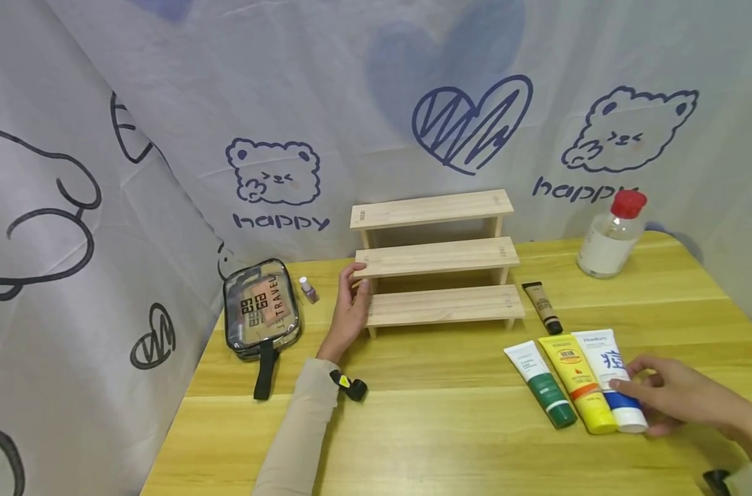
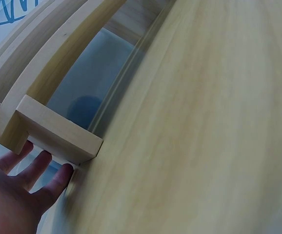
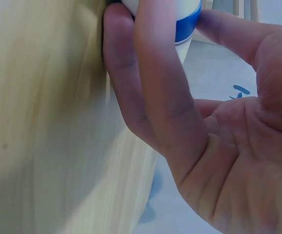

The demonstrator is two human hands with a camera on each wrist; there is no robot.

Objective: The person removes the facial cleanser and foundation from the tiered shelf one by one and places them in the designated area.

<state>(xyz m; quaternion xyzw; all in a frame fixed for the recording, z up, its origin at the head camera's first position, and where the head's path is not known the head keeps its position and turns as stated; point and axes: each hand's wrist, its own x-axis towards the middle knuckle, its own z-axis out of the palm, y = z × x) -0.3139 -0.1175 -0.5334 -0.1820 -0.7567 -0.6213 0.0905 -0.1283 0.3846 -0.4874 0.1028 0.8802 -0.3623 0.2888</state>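
Observation:
A three-step wooden display rack stands near the back cloth. My left hand holds its left end, fingers by the middle step; in the left wrist view the fingers lie against the rack's end. At the right, my right hand grips a white and blue squeeze tube, thumb on top and fingers at its far side. The right wrist view shows curled fingers around the tube's blue band. Beside it lie a yellow tube and a white and green tube.
A small beige tube with a black cap lies right of the rack. Behind it stands a clear bottle with a red cap. To the left are a clear travel pouch and a small nail polish bottle. Printed cloth hangs behind the wooden table.

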